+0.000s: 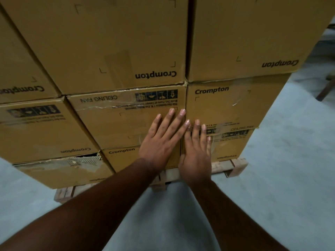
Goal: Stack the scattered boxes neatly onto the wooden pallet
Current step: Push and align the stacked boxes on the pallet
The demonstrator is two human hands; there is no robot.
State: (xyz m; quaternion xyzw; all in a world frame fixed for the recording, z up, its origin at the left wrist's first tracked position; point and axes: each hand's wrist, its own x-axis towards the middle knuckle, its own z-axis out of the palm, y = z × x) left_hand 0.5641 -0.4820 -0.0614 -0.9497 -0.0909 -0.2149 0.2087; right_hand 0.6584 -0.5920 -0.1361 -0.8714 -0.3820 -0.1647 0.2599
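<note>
Both hands lie flat against the front of the stacked cartons, side by side just below the middle of the frame, and the seam between two columns of boxes runs straight up between them. The left hand (161, 140) spreads its straight fingers (171, 120) over the middle box (117, 120), the one printed CEILING FAN upside down, with fingertips pointing up and slightly right toward that seam. The right hand (196, 156) presses flat on the neighbouring right box (223, 105) and the carton under it, fingers straight and close together; neither hand curls round or pinches anything. The boxes sit directly ahead of the palms, their long axes running away from the person into the stack, so any coming move looks like a push forward to bring the faces flush. The right box's front seems to stand a little proud of the middle one, and the right hand is better placed for it. The wooden pallet (235, 165) shows beneath the bottom row, lower centre and right, on the pale floor (290, 178).
</note>
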